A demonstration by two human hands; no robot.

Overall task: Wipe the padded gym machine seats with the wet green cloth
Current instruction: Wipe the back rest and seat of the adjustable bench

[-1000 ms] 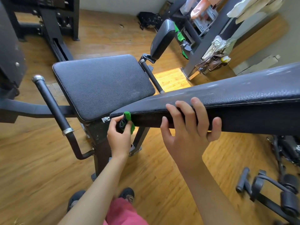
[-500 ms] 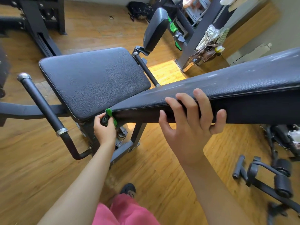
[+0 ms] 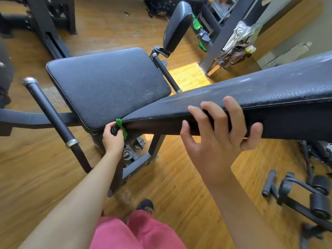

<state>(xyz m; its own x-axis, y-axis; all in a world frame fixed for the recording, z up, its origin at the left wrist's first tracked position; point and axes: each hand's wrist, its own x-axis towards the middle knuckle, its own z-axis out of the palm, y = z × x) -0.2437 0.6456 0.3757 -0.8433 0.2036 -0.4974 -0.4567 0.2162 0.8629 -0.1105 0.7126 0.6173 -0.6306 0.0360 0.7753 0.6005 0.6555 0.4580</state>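
— What are the hands doing?

— The left hand [image 3: 113, 141] is curled tight just under the place where the two big pads meet. It pinches the green cloth [image 3: 120, 128] together with a small black part [image 3: 114, 131] that I cannot make out. The cloth is bunched small. One strip of it pokes out above the fist and touches the narrow end of the long pad [image 3: 260, 94].

— And the other?

— The right hand [image 3: 215, 142] grips that long pad's near edge. Four fingers are spread and bent over the top, and the thumb is against the side face.

— How many pads are there?

— Three: the flat seat pad [image 3: 107, 85], the long pad, and a small pad [image 3: 177, 26] tilted on a post farther back. There are also two bar handles, one on the left of the seat [image 3: 48, 108] and one on the right [image 3: 166, 72].

— What are they made of?

— All the pads have a black grained cover. The seat pad is a rounded rectangle with pale piping. The long pad has a coarser grain and whitish scuffs. The bars are round, with black grips and metal collars. The wooden plank floor [image 3: 179, 186] lies under everything.
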